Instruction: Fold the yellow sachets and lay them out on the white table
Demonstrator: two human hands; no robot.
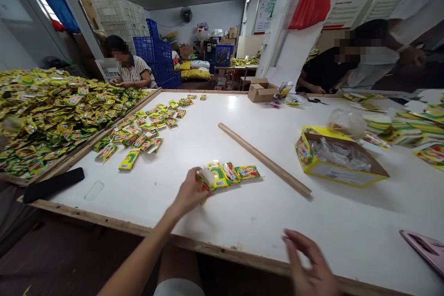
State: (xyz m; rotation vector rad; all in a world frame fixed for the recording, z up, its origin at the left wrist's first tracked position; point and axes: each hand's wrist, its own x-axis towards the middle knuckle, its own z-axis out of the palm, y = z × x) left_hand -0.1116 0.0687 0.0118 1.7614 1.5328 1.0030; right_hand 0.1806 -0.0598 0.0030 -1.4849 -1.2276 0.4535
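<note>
My left hand [190,192] is closed on a small yellow-green box [207,178] at the left end of a short row on the white table. Against it in that row lie another small box [217,174] with a barcode and several more with red and green print, such as the end box [249,172]. Part of the gripped box is hidden by my fingers. Near the table's front edge, my right hand [310,261] is held with thumb and fingers apart, nothing between them, slightly blurred.
A wooden strip [263,159] lies across the white table [215,222]. Small boxes [138,134] are scattered left, beside a heap of packets [62,106]. A display box [342,162] holding clear plastic stands right. Phones [55,184] lie at both sides. People work opposite.
</note>
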